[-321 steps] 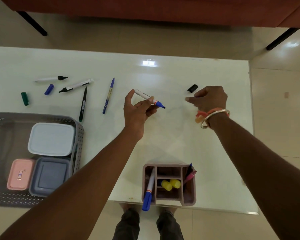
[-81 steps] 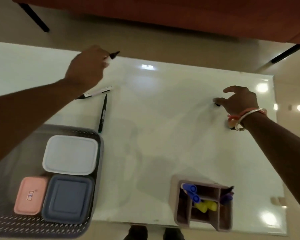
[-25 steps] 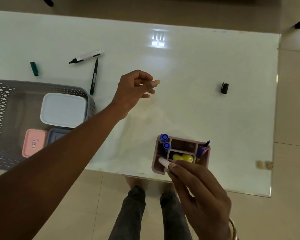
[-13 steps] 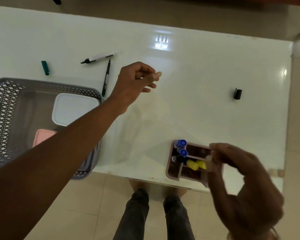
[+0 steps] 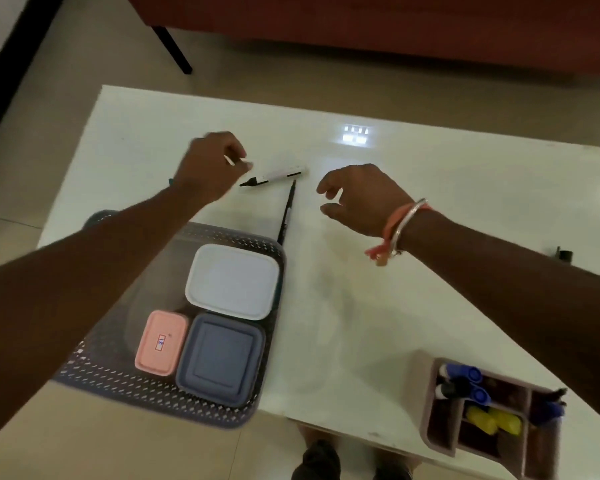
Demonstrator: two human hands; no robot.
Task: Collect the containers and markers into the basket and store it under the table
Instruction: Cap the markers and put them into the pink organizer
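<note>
A white marker with a black tip (image 5: 278, 175) and a thin black pen (image 5: 286, 213) lie on the white table (image 5: 361, 323) just beyond the grey basket (image 5: 246, 239). In the basket sit a white-lidded container (image 5: 234, 280), a pink one (image 5: 160, 342) and a blue-grey one (image 5: 220, 358). My left hand (image 5: 212, 164) hovers at the marker's tip with fingers curled and nothing seen in it. To the right of the pen, my right hand (image 5: 361, 199) is spread open above the table. A pink organiser (image 5: 430, 393) at the near right holds blue-capped markers (image 5: 465, 375) and yellow highlighters (image 5: 492, 422).
A loose black cap (image 5: 564, 254) lies at the far right behind my right forearm. A sliver of a green cap (image 5: 169, 181) shows by my left wrist. The basket overhangs the table's near-left edge. A red sofa (image 5: 395, 26) stands beyond the table.
My right hand has left the organiser and reached out beside the black pen. My left hand has moved left to the white marker's tip. The view has shifted left.
</note>
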